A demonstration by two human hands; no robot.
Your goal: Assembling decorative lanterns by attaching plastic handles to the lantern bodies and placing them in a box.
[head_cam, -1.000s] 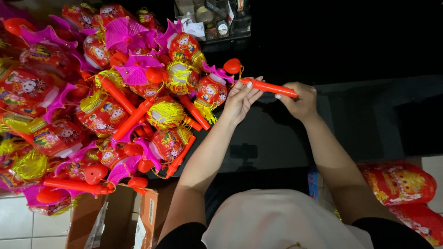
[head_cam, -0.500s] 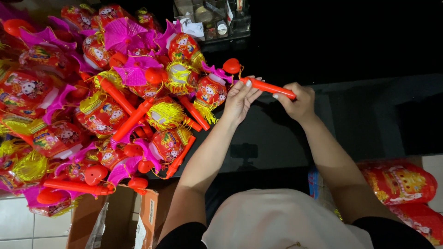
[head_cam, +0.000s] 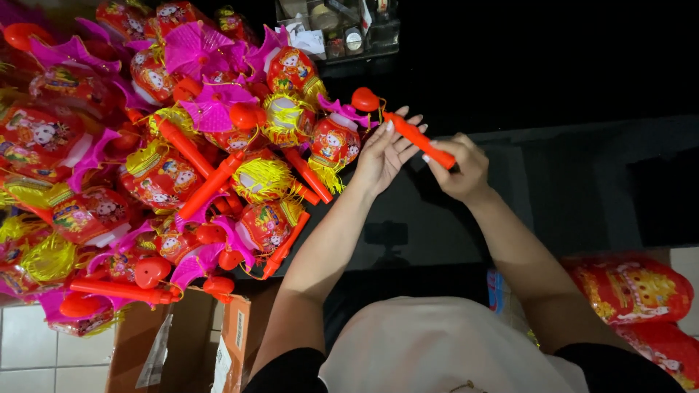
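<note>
An orange plastic stick (head_cam: 421,140) with a heart-shaped knob (head_cam: 365,99) at its far end is held between both hands above a dark surface (head_cam: 568,175). The right hand (head_cam: 457,166) is closed around the near end of the stick, fingers wrapped over it. The left hand (head_cam: 384,151) is laid against the middle of the stick with its fingers stretched out and only lightly curled, so that the stick is touched rather than firmly clasped. A small red lantern with a yellow fringe (head_cam: 333,144) is seen just beside the left hand, hanging close under the knob; whether it is tied to the stick cannot be told. To the left, a large heap of similar red lanterns (head_cam: 160,175) with pink paper fans, yellow tassels and orange sticks is piled over cardboard boxes (head_cam: 196,342). At the lower right, flat red packets (head_cam: 633,291) are stacked near the right forearm.
</note>
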